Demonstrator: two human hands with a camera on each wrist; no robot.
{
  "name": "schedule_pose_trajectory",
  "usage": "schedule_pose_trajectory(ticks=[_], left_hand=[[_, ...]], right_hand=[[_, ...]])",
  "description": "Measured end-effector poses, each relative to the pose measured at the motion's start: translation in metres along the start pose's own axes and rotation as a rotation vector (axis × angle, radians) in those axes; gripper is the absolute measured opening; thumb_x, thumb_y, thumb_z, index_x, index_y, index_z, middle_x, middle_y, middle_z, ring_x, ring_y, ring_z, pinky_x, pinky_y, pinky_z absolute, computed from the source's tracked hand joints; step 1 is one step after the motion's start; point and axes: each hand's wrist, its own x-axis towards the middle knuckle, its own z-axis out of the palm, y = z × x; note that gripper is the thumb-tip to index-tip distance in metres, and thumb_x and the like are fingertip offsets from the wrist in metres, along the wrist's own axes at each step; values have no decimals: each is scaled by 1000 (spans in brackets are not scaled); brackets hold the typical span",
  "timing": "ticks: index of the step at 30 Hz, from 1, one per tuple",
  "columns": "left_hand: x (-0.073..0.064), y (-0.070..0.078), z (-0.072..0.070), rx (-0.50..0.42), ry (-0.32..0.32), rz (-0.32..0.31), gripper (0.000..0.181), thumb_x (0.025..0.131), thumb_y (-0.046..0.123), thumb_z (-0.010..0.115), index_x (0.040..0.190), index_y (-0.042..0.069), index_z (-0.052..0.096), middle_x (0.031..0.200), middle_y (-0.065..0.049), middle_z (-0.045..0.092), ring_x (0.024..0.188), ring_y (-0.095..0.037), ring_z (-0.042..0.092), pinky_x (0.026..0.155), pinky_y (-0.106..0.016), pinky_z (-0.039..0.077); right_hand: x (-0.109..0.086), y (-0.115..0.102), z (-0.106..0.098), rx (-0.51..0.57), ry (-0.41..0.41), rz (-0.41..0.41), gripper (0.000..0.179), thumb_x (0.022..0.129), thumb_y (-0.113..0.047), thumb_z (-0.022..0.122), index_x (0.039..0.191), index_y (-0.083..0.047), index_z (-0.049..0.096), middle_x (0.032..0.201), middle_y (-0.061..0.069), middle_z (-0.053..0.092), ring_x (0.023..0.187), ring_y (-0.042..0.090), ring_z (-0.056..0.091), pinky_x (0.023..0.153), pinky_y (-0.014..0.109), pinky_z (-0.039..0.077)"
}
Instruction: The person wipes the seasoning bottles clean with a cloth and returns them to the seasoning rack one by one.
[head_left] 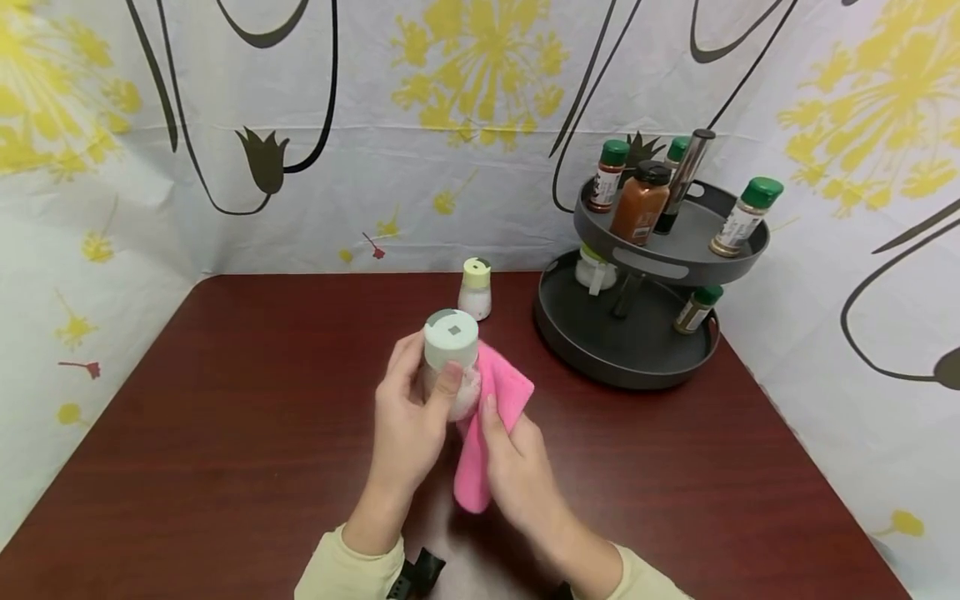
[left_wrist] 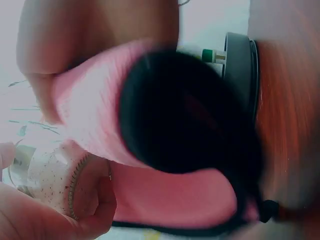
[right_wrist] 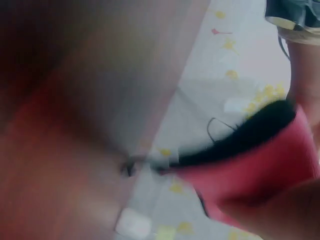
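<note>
My left hand (head_left: 408,417) grips a clear spice jar (head_left: 465,396) with a pale green lid, thumb across its front. White contents show through its side. A pink cloth (head_left: 472,467) is pinched in my right hand (head_left: 521,475), and its upper part lies against the jar's right side. The left wrist view shows the jar (left_wrist: 47,175) lying sideways in frame, speckled inside, with the folded cloth (left_wrist: 170,195) beside it. In the right wrist view the cloth (right_wrist: 260,180) is blurred and hides most of the jar.
Just behind the hands, a small shaker (head_left: 475,292) with a yellow-green lid stands on the dark red table (head_left: 225,417). At the right rear is a black two-tier turntable (head_left: 630,367) with several spice bottles, among them an orange-brown one (head_left: 640,204). A patterned sheet (head_left: 360,100) hangs behind.
</note>
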Motion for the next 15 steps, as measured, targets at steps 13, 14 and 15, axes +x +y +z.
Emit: schedule_pose_trajectory(ticks=[13,14,15], left_hand=[[-10,-7,10,-16,-54,-50,48,98,8,76,145,11,65,131,-8,62,122,-15,62,101,-18,53],[-10,-7,10,-16,-46,-39,48,98,8,76,144,11,66,131,-8,62,122,-16,62,100,-18,53],[-9,-7,10,-19,-38,-30,48,98,8,76,144,11,66,131,-9,62,122,-16,62,101,-18,53]], right_hand=[[5,-45,-12,151,114,-209,34,116,-19,41,127,6,62,103,20,65,87,19,66,81,27,58],[4,-40,-10,140,123,-233,33,115,-16,42,127,7,62,106,20,67,91,17,66,83,25,58],[3,-35,-7,121,128,-250,31,115,-13,42,126,8,63,106,19,67,93,14,66,84,23,57]])
